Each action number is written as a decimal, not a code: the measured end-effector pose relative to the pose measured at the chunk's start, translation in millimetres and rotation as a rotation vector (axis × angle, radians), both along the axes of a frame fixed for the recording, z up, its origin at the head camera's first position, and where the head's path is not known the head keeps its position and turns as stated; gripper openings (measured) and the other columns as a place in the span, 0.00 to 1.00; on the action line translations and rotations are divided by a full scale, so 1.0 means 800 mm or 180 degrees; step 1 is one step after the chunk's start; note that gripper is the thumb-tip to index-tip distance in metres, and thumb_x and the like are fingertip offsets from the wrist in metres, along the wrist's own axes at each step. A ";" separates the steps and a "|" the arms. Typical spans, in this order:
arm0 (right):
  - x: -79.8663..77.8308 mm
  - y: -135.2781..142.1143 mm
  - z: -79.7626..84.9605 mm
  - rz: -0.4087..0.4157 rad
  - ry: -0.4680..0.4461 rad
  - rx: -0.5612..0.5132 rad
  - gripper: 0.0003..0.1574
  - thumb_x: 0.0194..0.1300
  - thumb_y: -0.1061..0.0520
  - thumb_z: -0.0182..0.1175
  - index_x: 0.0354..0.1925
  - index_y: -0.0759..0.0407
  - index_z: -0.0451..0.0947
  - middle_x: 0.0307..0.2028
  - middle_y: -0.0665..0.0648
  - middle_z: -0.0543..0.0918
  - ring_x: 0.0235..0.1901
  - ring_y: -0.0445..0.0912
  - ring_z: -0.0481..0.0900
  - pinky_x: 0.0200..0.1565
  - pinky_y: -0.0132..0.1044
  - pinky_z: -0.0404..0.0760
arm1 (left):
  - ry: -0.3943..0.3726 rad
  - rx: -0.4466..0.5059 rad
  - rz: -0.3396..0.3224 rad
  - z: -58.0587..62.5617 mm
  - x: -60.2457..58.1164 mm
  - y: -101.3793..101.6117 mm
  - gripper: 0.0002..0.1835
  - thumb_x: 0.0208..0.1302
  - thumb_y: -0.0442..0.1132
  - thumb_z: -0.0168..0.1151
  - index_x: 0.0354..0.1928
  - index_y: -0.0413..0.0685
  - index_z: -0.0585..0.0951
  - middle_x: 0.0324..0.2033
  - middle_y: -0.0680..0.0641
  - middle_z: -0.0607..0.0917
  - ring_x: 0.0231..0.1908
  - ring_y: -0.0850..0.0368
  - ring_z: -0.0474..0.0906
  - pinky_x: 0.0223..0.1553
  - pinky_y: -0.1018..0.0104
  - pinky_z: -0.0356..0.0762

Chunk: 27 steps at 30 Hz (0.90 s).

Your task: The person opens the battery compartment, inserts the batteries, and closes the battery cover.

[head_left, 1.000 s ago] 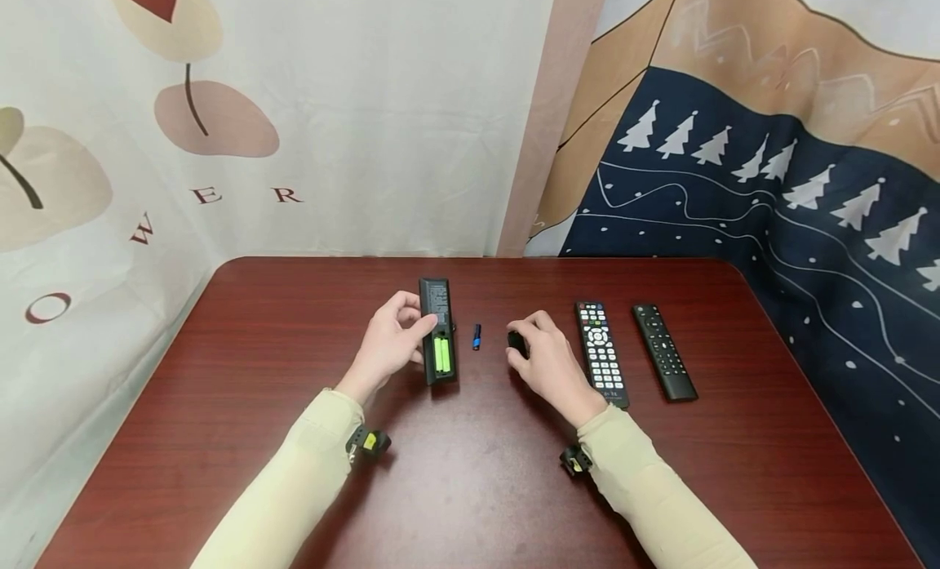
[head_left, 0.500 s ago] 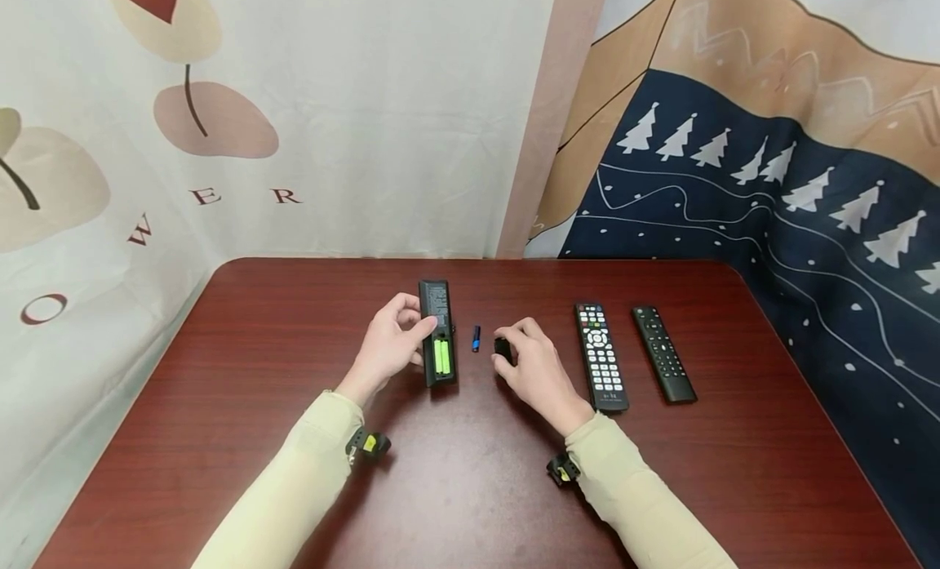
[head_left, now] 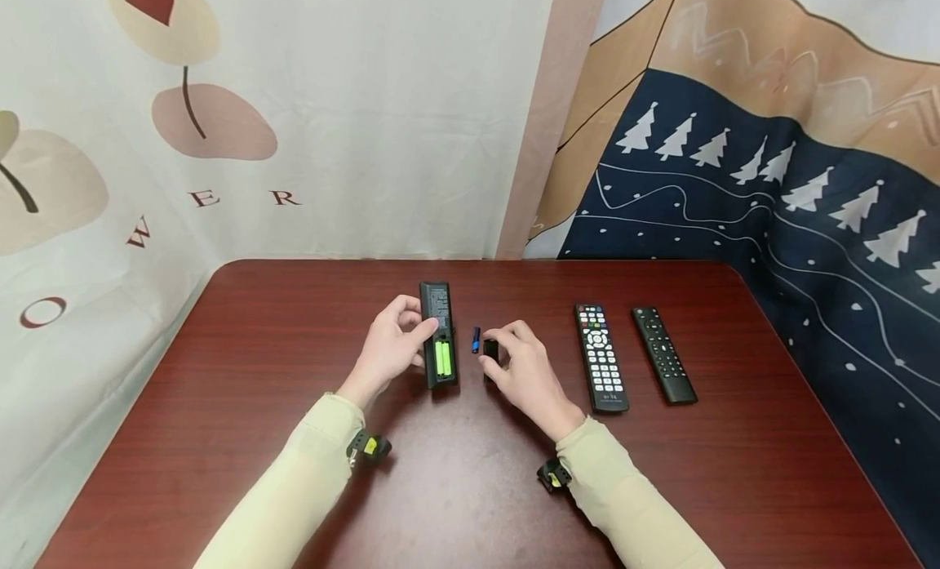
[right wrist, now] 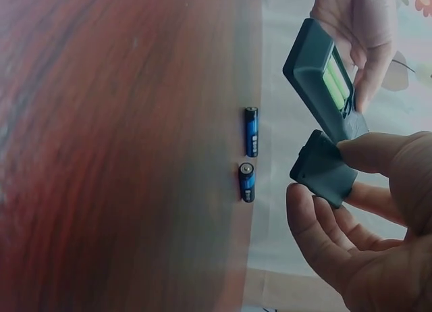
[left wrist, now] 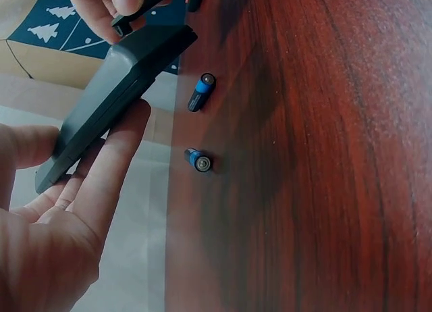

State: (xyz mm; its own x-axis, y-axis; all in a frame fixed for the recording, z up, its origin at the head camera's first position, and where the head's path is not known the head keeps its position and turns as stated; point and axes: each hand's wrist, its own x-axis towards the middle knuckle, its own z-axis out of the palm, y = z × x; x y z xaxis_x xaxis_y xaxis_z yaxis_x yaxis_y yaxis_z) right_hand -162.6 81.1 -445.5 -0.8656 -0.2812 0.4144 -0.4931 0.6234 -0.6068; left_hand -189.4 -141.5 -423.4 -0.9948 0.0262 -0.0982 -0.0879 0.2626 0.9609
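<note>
My left hand (head_left: 392,340) grips a black remote control (head_left: 435,308) by its left side, thumb over its back. Its battery compartment is uncovered, and two green batteries (head_left: 443,358) lie side by side in it. Between thumb and fingers my right hand (head_left: 525,369) pinches a small black battery cover (right wrist: 324,169), held just right of the remote in the head view. Two blue-and-black batteries, one upper (right wrist: 252,132) and one lower (right wrist: 247,182) in the right wrist view, lie on the table; the head view shows one of them, between the hands.
To the right on the dark red wooden table (head_left: 294,308) lie a black remote with white buttons (head_left: 602,358) and a slimmer black remote (head_left: 664,354). A pale curtain (head_left: 382,128) and a navy tree-patterned cloth (head_left: 705,177) hang behind the table.
My right hand has moved left with the battery cover, from beside the white-buttoned remote to close by the held remote. The left hand and its remote have stayed nearly still.
</note>
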 end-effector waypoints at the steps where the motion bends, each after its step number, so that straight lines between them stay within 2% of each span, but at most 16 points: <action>1: 0.000 -0.001 0.000 0.0009 0.0017 -0.0029 0.18 0.64 0.64 0.71 0.52 0.66 0.84 0.41 0.59 0.76 0.28 0.43 0.74 0.31 0.33 0.78 | 0.0004 0.0007 -0.0002 0.000 0.000 0.000 0.13 0.73 0.37 0.64 0.53 0.42 0.74 0.34 0.45 0.82 0.18 0.46 0.79 0.24 0.49 0.85; 10: 0.000 -0.013 -0.002 0.0063 0.0106 -0.0326 0.19 0.62 0.67 0.72 0.52 0.68 0.83 0.40 0.60 0.76 0.28 0.49 0.79 0.33 0.33 0.82 | 0.0025 0.0070 -0.0009 0.000 0.003 0.001 0.14 0.72 0.37 0.64 0.53 0.41 0.74 0.35 0.43 0.84 0.20 0.55 0.80 0.25 0.49 0.86; 21: 0.002 -0.029 -0.006 0.0099 0.0220 -0.0497 0.20 0.59 0.67 0.73 0.50 0.69 0.82 0.37 0.61 0.76 0.28 0.47 0.79 0.33 0.33 0.84 | -0.0015 0.0141 -0.0016 -0.003 0.002 0.002 0.13 0.72 0.36 0.64 0.53 0.43 0.74 0.36 0.43 0.85 0.20 0.51 0.81 0.26 0.47 0.86; 27: 0.002 -0.035 -0.005 0.0137 0.0123 -0.0575 0.19 0.61 0.67 0.72 0.50 0.68 0.82 0.39 0.63 0.77 0.29 0.49 0.81 0.33 0.36 0.86 | -0.0020 0.0190 -0.0035 -0.002 0.002 0.006 0.14 0.72 0.36 0.64 0.54 0.42 0.73 0.38 0.40 0.85 0.19 0.52 0.82 0.25 0.46 0.86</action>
State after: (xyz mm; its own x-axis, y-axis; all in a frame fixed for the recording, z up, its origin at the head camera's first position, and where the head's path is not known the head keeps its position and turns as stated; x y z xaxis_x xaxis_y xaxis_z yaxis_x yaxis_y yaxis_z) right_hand -161.3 53.3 -449.2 -0.8368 -0.2356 0.4943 -0.5421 0.4838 -0.6871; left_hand -187.9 -136.8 -424.7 -0.9938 0.0431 -0.1025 -0.0916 0.2058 0.9743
